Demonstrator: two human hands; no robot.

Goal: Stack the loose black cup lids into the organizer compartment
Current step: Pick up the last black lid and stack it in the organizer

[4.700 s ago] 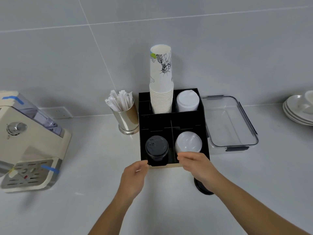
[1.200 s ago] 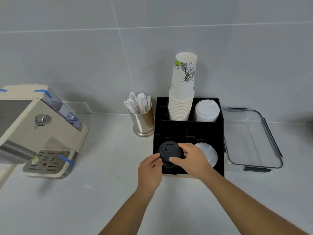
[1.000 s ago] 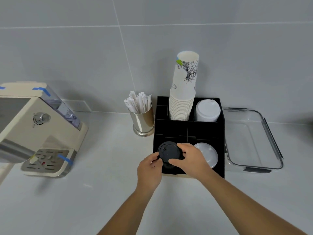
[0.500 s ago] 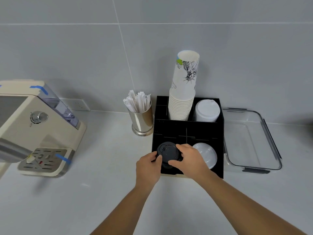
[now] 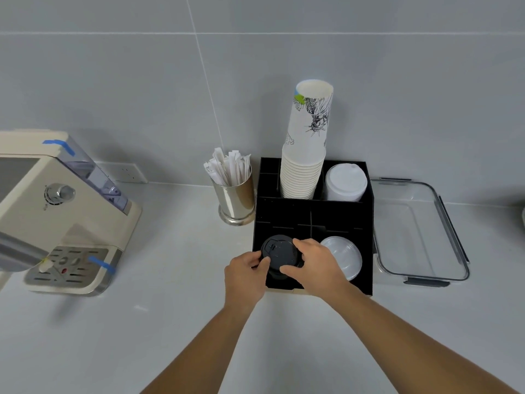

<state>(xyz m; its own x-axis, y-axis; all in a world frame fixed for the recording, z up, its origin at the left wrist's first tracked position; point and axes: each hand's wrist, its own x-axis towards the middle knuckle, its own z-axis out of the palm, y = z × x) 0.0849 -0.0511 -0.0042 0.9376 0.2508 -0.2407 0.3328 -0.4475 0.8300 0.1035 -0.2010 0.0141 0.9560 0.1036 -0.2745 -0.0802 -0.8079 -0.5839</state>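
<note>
We pinch the black lid stack [image 5: 279,253] in the organizer [image 5: 312,223] front-left compartment, left hand [image 5: 246,275] fingers on its left edge, right hand [image 5: 315,265] fingers over its right.

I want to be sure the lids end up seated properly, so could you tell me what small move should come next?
Probably press the black lids gently down, then let go: both hands flank the stack, which stands above the organizer's front-left compartment rim.
</note>
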